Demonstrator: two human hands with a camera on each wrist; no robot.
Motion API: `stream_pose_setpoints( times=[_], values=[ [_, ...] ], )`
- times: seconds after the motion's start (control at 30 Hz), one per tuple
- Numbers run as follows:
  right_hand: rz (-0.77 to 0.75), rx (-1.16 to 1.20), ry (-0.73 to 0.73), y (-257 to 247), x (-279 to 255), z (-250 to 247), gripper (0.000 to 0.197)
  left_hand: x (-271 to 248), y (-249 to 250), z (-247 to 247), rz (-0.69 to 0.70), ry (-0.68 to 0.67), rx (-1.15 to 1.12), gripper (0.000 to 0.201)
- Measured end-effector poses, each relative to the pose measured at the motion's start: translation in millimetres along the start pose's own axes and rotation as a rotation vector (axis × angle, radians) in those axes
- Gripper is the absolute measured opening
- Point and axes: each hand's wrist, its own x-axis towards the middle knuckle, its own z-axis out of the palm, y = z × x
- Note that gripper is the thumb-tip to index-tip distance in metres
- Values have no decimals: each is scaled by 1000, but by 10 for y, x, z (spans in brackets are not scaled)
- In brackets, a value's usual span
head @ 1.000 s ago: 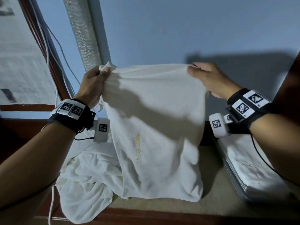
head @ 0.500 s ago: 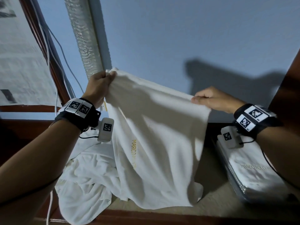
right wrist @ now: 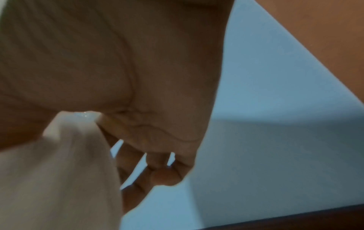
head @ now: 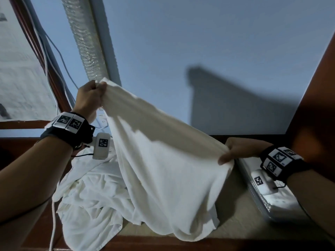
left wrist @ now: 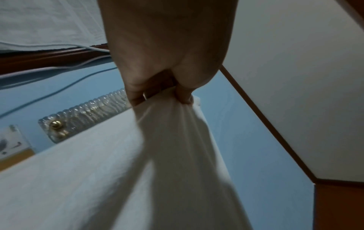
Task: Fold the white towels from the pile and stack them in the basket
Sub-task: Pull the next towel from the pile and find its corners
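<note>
A white towel (head: pixel 163 160) hangs stretched between my two hands, its top edge sloping down from left to right. My left hand (head: pixel 90 98) pinches the upper left corner high up, seen close in the left wrist view as the left hand (left wrist: pixel 167 91) bunching the towel (left wrist: pixel 157 155). My right hand (head: pixel 235 151) grips the other corner lower down; in the right wrist view the right hand (right wrist: pixel 118 124) holds the towel (right wrist: pixel 59 179). The towel's bottom drapes on the tan surface. A crumpled pile of white towels (head: pixel 90 201) lies below my left arm. The basket (head: pixel 261 201) at right holds a folded towel.
A blue wall is straight ahead with a corrugated silver duct (head: pixel 81 37) and cables (head: pixel 54 51) at the left. Dark wood framing (head: pixel 311 109) rises at the right. The tan surface (head: pixel 235 223) ends in a wooden front edge.
My right hand has dropped down and to the right with its corner, tilting the towel's top edge. My left hand stays high. The towel's lower part has swung and bunched on the surface.
</note>
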Motion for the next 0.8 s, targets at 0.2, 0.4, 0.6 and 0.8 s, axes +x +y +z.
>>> stream_pose_setpoints(
  times=[0.2,0.4,0.6,0.8],
  values=[
    [-271,941,353,134,-124,-35,41,-5,-321,-211,-53,75,-21,30],
    [143,-249,-57,389,-61,65,25,-182,-122,-137,-43,13,-76,27],
    [-115,-308,118,-357,138,183,24,-764,393,403,170,-513,111,31],
    [-619,395,546,-1717,51,197,28,-1200,811,802,407,-756,198,17]
  ],
)
